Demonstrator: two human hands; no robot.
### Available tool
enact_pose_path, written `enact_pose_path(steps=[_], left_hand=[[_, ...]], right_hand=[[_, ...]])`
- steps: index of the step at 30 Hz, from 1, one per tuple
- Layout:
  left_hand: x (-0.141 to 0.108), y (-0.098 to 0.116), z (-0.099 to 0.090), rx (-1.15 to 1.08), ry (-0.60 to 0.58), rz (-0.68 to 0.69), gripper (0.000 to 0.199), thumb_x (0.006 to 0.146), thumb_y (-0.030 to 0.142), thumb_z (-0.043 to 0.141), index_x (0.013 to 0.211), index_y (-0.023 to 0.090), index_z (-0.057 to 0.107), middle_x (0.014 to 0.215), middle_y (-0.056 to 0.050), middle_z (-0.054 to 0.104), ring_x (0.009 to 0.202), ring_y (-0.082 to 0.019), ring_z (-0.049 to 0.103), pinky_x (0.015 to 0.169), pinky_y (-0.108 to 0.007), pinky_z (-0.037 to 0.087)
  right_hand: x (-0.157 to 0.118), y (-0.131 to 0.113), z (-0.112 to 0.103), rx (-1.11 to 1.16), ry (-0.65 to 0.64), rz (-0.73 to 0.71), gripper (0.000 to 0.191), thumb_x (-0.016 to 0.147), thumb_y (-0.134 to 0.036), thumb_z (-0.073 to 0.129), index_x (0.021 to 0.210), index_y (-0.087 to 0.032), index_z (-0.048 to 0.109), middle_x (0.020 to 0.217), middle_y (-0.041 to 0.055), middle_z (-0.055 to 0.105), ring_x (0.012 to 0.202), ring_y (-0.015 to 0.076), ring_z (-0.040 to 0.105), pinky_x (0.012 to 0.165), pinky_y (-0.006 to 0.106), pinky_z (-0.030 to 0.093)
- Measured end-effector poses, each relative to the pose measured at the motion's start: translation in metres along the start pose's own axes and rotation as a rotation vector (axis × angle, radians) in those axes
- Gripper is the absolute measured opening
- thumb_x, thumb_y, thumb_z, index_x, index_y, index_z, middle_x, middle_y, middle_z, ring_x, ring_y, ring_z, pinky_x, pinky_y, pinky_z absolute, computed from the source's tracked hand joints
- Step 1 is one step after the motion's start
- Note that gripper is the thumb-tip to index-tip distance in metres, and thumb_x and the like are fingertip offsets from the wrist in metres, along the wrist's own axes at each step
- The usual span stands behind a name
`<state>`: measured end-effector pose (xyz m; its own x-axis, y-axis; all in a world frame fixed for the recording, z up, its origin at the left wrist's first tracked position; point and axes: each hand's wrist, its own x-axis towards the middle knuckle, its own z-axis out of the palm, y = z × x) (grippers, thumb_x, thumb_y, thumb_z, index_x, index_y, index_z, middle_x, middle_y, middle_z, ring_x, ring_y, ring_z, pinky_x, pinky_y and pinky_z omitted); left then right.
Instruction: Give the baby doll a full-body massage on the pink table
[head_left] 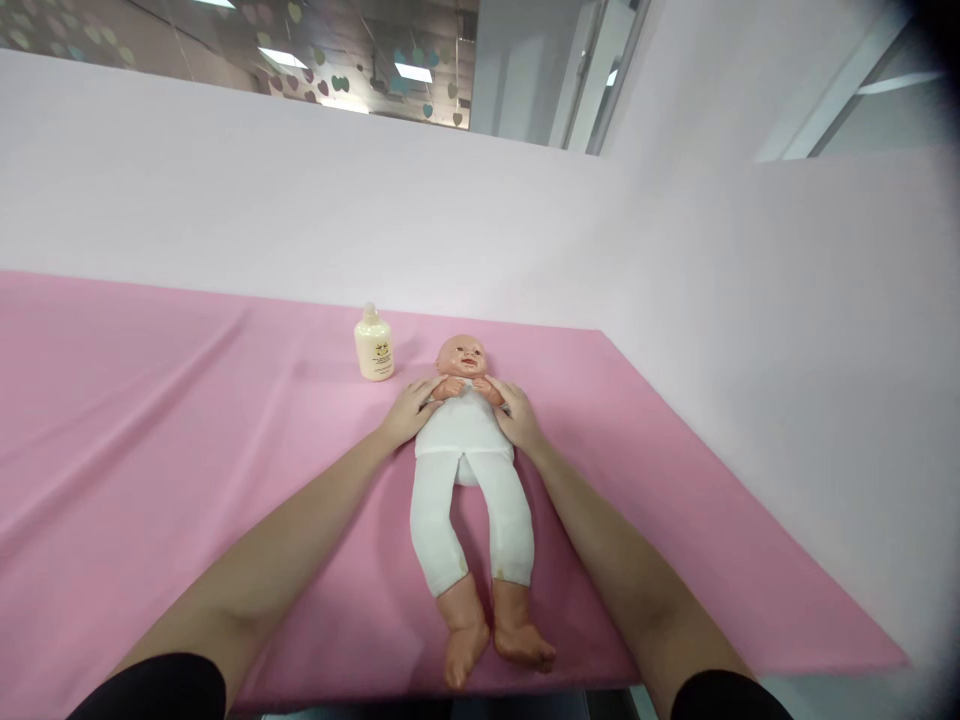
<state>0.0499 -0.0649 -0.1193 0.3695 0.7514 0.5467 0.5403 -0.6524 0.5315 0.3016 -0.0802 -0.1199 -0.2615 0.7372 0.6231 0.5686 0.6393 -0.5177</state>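
Note:
A baby doll (463,425) with a white cloth body and legs lies on its back on the pink cover. Its bare feet point toward me, and its head lies at the far end. My left hand (409,410) is closed around the doll's upper arm on the left side, thumb against its chest. On the other side, my right hand (517,416) grips the right-hand arm and flank in the same way. The doll's small hands rest on its upper chest between mine. Parts of its arms are hidden under my fingers.
A cream-coloured bottle (375,348) with a clear cap stands left of the doll's head. The pink cover (187,450) has creases at the left. White walls (337,220) rise behind and at the right, with windows above.

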Motion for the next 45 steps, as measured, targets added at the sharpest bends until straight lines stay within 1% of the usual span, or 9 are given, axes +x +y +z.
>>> enact_pose_path(steps=[8,11,16,19,25,30,34,40,45], left_hand=[[-0.001,0.004,-0.005,-0.340,0.336,-0.123,0.049,0.091,0.037,0.047,0.136,0.022,0.040,0.138,-0.010,0.047,0.130,-0.024,0.041,0.110,-0.042,0.030],[0.001,-0.013,-0.004,-0.478,0.527,-0.297,0.042,0.091,0.040,0.047,0.130,0.026,0.041,0.136,-0.009,0.049,0.128,-0.020,0.045,0.107,-0.037,0.035],[0.006,-0.047,-0.003,-0.658,0.726,-0.697,0.021,0.092,0.038,0.045,0.109,0.026,0.043,0.123,-0.008,0.057,0.113,-0.016,0.057,0.096,-0.033,0.047],[0.006,-0.054,-0.003,-0.707,0.741,-0.783,0.019,0.093,0.039,0.044,0.106,0.026,0.042,0.122,-0.008,0.057,0.112,-0.017,0.057,0.096,-0.036,0.047],[0.003,-0.037,-0.003,-0.553,0.654,-0.478,0.029,0.092,0.038,0.046,0.120,0.029,0.043,0.126,-0.005,0.056,0.117,-0.015,0.054,0.100,-0.032,0.043],[0.000,-0.010,-0.004,-0.203,0.252,-0.087,0.047,0.090,0.036,0.049,0.135,0.023,0.043,0.132,-0.009,0.053,0.124,-0.024,0.047,0.107,-0.042,0.034],[0.000,0.000,-0.001,0.004,0.003,0.032,0.045,0.088,0.032,0.051,0.133,0.026,0.049,0.123,-0.007,0.059,0.115,-0.026,0.051,0.103,-0.045,0.036],[0.000,0.002,-0.002,-0.022,0.050,-0.037,0.045,0.088,0.032,0.051,0.133,0.025,0.049,0.122,-0.008,0.058,0.115,-0.027,0.049,0.103,-0.045,0.035],[0.000,0.004,-0.006,-0.291,0.308,-0.121,0.047,0.090,0.034,0.049,0.134,0.021,0.042,0.132,-0.011,0.052,0.125,-0.024,0.045,0.108,-0.043,0.032]], right_hand=[[0.001,0.002,-0.003,0.364,0.284,0.180,0.059,0.083,-0.022,0.049,0.140,-0.022,0.034,0.145,0.0083,0.040,0.135,0.0183,0.037,0.114,0.041,0.027],[0.004,0.009,-0.007,0.483,0.453,0.222,0.063,0.079,-0.022,0.049,0.139,-0.021,0.031,0.148,0.0090,0.035,0.137,0.0171,0.033,0.115,0.041,0.023],[0.005,0.035,-0.009,0.558,0.737,0.593,0.066,0.075,-0.023,0.047,0.138,-0.018,0.028,0.145,0.0120,0.035,0.134,0.0187,0.038,0.112,0.042,0.030],[0.002,0.043,-0.010,0.601,0.816,0.765,0.062,0.074,-0.024,0.046,0.134,-0.015,0.033,0.145,0.0135,0.035,0.133,0.0198,0.039,0.112,0.041,0.032],[0.005,0.026,-0.011,0.558,0.661,0.461,0.067,0.074,-0.023,0.049,0.138,-0.019,0.031,0.145,0.0104,0.038,0.133,0.0187,0.039,0.112,0.042,0.031],[0.004,0.003,-0.005,0.362,0.268,0.160,0.054,0.079,-0.023,0.053,0.132,-0.024,0.046,0.137,0.0066,0.049,0.128,0.0204,0.044,0.111,0.042,0.032],[0.001,-0.005,-0.003,0.046,-0.026,0.003,0.052,0.079,-0.014,0.048,0.129,-0.028,0.053,0.126,0.0041,0.058,0.118,0.0228,0.050,0.107,0.045,0.035],[0.000,-0.001,-0.001,0.077,0.066,0.034,0.053,0.081,-0.016,0.049,0.133,-0.026,0.048,0.128,0.0055,0.056,0.120,0.0216,0.049,0.108,0.043,0.035],[0.003,0.002,-0.003,0.411,0.291,0.188,0.057,0.081,-0.023,0.052,0.137,-0.022,0.039,0.142,0.0078,0.044,0.132,0.0185,0.040,0.113,0.039,0.028]])
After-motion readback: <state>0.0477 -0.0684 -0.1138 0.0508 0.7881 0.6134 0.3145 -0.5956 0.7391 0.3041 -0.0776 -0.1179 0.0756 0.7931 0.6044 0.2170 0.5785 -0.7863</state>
